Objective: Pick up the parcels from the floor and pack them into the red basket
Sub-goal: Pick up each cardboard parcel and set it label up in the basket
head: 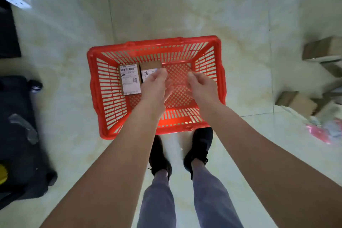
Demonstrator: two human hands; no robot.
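Two labelled cardboard parcels (130, 79) lie side by side in the far-left corner of the red basket (220, 72), which stands on the pale floor just ahead of the person's shoes; more parcels (298, 102) wait on the floor well off to the right. Packing the next one snug against this pair would likely keep the row tight. Left hand (155, 87) and right hand (200, 86) hover over the basket, fingers loosely curled, holding nothing.
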